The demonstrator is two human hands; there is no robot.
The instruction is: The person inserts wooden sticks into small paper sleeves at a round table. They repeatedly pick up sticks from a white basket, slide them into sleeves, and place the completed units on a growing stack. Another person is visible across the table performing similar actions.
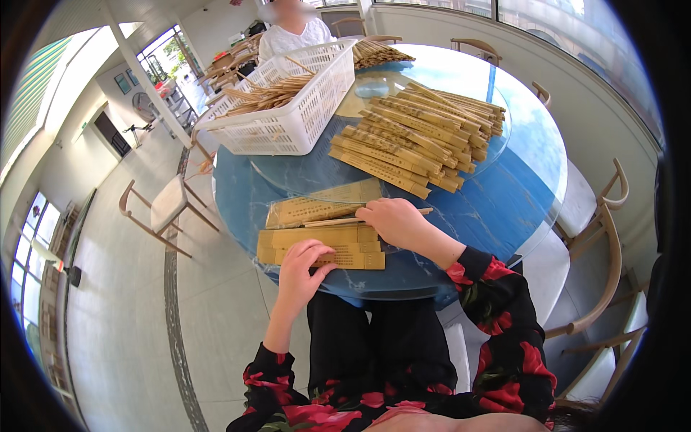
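Note:
My right hand (397,222) is closed around a pair of thin wooden chopsticks (331,222), whose ends stick out on both sides of it. They lie level across the tan paper sleeves (317,236), which are spread in overlapping layers at the table's near edge. Over the lower sleeves, my left hand (301,268) has its fingers bent, with thumb and forefinger pinching at the printed face of a paper sleeve (360,261). Just beyond sits another stack of sleeves (324,204), apparently in clear wrapping.
A white plastic basket (281,133) of loose chopsticks stands at the far left of the round glass-topped table (504,209). A large pile of filled sleeves (421,137) lies to its right, with another bundle (380,53) behind. Across the table is a person (295,32). Wooden chairs (169,205) surround it.

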